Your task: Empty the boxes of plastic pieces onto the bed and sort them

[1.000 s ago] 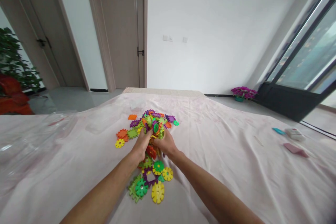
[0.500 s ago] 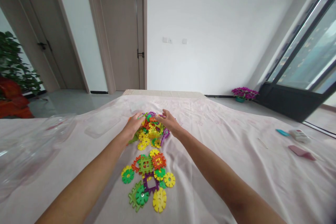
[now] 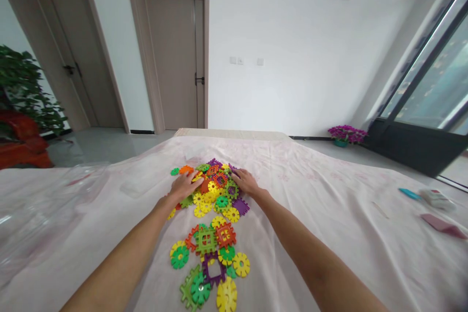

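A heap of plastic interlocking toy pieces [image 3: 210, 197], notched discs and toothed squares in yellow, green, orange and purple, lies on the cloth before me. My left hand [image 3: 184, 186] rests against the heap's left side, fingers spread over the pieces. On the other side, my right hand [image 3: 245, 181] touches the heap's edge with its fingers stretched out. Neither hand appears to grip a piece. Closer to me is a smaller group with a light green square [image 3: 206, 241], an orange square [image 3: 225, 235], a purple square frame [image 3: 218, 273] and several discs.
A pale pink cloth [image 3: 310, 234] covers the surface. Clear plastic packaging [image 3: 47, 204] lies at left. On the right are a blue item [image 3: 410, 194], a white box-like item [image 3: 437, 199] and a pink item [image 3: 443, 225]. A thin pale strip [image 3: 380, 209] lies nearer.
The heap is spread wider and flatter, with pieces shifted outward and towards me. My hands have lowered onto its sides and sit farther apart. The camera view has tilted slightly up.
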Demonstrator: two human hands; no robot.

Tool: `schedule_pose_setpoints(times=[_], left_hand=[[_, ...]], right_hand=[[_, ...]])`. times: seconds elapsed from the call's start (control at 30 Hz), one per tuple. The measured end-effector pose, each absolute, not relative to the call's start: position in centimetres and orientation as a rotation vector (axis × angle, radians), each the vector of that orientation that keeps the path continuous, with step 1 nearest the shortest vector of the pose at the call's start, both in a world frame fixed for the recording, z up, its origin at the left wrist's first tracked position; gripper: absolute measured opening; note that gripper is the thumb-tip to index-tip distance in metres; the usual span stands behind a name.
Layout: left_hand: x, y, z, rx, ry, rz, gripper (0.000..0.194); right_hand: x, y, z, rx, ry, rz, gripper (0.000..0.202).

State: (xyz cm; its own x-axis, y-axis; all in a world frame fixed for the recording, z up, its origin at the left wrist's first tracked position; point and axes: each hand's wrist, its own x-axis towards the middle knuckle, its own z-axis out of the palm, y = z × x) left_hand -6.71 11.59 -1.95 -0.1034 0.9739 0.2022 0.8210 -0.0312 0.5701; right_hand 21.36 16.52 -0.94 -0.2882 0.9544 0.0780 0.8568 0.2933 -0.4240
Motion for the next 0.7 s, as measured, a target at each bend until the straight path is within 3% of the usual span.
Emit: schedule_pose_setpoints(times=[0.17, 0.4, 0.47, 0.57, 0.7], left_hand=[[-5.3, 10.2, -2.2, 1.951, 1.798, 0.886, 0.052], [-5.6, 3.4, -0.1, 1.941, 1.554, 0.946, 0.063], [-5.7, 0.2, -0.3, 2.105, 1.515, 0.820, 0.074], [-5.7, -4.1, -1.6, 2.241, 1.526, 0.542, 0.113], [-5.0, -5.9, -2.9, 2.273, 1.684, 0.515, 0.110]], right_hand=[[19.0, 13.0, -1.4, -1.407, -2.282, 0.478, 0.052], [22.0, 8.0, 1.8, -0.922, -2.171, 1.198, 0.072], [23.8, 6.7, 2.0, -0.919, -2.307, 1.156, 0.090], [25.7, 4.8, 1.3, -0.907, -2.636, 0.920, 0.121], [25.5, 2.8, 0.1, -0.958, -2.799, 0.601, 0.119]])
